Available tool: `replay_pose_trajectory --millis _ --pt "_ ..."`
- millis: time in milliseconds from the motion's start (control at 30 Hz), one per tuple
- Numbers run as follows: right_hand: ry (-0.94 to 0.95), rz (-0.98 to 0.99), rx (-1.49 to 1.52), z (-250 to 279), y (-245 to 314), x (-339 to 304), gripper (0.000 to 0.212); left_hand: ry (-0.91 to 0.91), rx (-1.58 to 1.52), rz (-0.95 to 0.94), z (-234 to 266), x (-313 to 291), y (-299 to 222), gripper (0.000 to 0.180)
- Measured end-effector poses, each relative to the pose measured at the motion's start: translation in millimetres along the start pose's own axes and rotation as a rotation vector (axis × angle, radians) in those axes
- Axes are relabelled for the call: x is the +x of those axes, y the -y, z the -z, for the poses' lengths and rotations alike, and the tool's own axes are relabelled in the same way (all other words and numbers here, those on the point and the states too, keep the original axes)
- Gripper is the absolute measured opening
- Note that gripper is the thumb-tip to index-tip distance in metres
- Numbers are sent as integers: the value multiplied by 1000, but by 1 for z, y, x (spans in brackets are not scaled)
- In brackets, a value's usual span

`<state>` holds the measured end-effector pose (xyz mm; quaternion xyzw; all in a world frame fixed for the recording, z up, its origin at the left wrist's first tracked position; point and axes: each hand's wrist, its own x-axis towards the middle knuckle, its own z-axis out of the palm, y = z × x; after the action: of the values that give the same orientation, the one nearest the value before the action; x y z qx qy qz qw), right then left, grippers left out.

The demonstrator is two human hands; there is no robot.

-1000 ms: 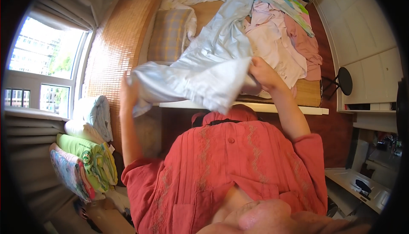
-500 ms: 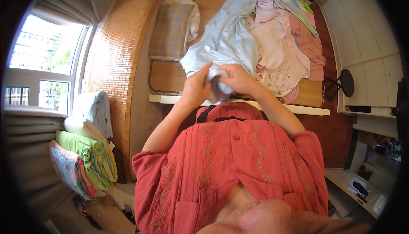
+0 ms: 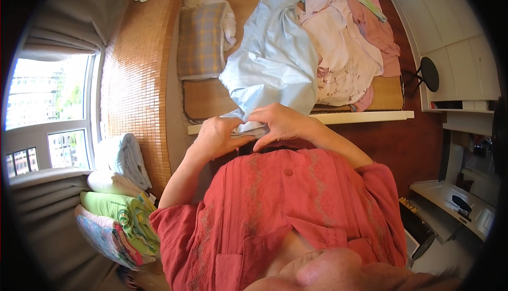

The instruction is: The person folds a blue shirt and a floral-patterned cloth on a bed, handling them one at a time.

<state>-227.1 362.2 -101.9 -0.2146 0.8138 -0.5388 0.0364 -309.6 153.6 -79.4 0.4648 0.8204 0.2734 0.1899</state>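
L hand [image 3: 216,136] and R hand [image 3: 279,122] have come in nearer the red shirt [image 3: 288,198] since half a sec ago, drawing the gathered end of the light-blue cloth [image 3: 278,63] along w/ them. Both are close together nr the frame's centre, each clamped, thumb against fingers, on that bunched end, prob. b/c such shiny stuff slips easily. Rest of the cloth runs creased to top centre of the frame, over the bed's tan mat [image 3: 203,100]; its weight there likely steadies it. White bed rail [image 3: 365,117] passes behind the hands, so the end reaches out over it, presumably for comfier working. Checked pillow [image 3: 201,42] lies upper L of centre, nr the cloth; pale floral garment [image 3: 344,52] & pink cloth [image 3: 389,52] are spread upper R, maybe to leave the middle free. Folded bedding [image 3: 114,206] is stacked lower L, seemingly out of the way.
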Motion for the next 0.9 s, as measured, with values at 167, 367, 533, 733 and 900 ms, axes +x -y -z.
replay_pose_trajectory --millis 167,367,533,733,900 --pt "-107 -14 -229 -17 -19 5 29 -96 232 -53 18 -14 -5 17" --pt "-487 170 -512 3 -33 1 32 -338 198 -72 52 -55 -54 18" --pt "-748 179 -636 26 -61 -10 39 -492 218 -87 61 -75 -97 24" --pt "-655 107 -708 74 -163 -13 34 -574 300 -114 65 -101 -137 30" --pt "-592 -35 -665 97 -229 -3 34 -696 348 -109 76 -131 -163 25"
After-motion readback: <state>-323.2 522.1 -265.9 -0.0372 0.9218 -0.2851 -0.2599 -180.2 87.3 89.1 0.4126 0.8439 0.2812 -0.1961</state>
